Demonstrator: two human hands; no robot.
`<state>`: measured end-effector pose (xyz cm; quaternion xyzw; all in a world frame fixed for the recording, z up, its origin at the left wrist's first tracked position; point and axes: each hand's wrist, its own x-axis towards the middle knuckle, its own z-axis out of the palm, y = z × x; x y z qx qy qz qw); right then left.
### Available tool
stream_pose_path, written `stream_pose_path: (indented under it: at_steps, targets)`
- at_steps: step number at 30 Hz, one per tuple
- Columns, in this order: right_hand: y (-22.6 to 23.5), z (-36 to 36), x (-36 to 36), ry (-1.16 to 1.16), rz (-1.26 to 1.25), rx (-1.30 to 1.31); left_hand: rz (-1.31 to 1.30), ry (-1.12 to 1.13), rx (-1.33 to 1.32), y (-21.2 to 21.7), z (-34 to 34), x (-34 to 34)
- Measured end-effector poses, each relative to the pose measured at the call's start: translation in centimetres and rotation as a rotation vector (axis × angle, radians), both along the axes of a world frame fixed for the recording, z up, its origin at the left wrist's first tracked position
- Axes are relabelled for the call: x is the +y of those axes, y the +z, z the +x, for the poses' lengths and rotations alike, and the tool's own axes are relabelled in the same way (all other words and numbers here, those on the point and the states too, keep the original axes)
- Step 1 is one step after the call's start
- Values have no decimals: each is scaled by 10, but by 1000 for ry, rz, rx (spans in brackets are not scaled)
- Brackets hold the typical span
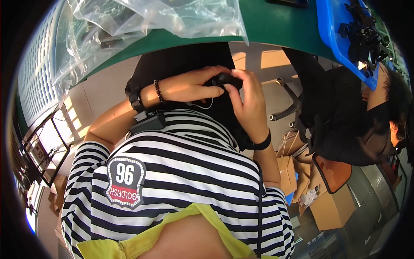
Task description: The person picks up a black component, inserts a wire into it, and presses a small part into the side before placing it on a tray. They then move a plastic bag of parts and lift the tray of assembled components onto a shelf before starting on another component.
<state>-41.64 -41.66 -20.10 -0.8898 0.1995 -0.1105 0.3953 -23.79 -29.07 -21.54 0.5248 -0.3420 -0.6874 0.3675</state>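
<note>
Over my lap, just below the table edge, my left hand [196, 85] and my right hand [249, 100] come together around a small black rounded object [227, 80]. Thumbs and forefingers of both hands close on it; its exact kind cannot be made out. A thin white cord [211, 104] curves below it near my left fingers. A beaded bracelet [158, 91] and a black band circle my left wrist, and another black band [263, 141] is on my right wrist. The undersides of my fingers are hidden.
Clear plastic bags [172, 19] lie on the green table [280, 26]. A blue bin [330, 32] at the far right holds black parts [364, 36]. Beside me on the right sits another person in black [336, 116]. Cardboard boxes [332, 209] stand on the floor; a white perforated basket [36, 64] is far left.
</note>
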Motion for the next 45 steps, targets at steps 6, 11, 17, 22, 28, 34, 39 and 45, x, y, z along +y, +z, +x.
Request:
stream_pose_path:
  at_steps: [6, 11, 17, 22, 28, 34, 39, 45]
  targets:
    - [7, -6, -14, 59, 111, 16, -69, 25, -10, -6, 1, 0]
    - [3, -7, -8, 19, 103, 29, -53, 16, -24, -9, -1, 1]
    - [5, -8, 0, -11, 3, 62, -57, 5, -37, -12, -2, 0]
    - [3, -9, 5, -30, -73, 22, -59, 24, -66, -11, -7, 0]
    - [-1, -8, 0, 44, -139, -12, 5, -10, -75, -5, 0, -1]
    - [3, -4, 2, 37, -84, 16, -79, -69, -105, -10, 2, 1]
    - [1, -5, 9, -52, -80, 32, -135, -51, -114, -20, -5, 4]
    - [11, -5, 1, 10, -43, 78, -125, -89, -153, -4, 1, -3]
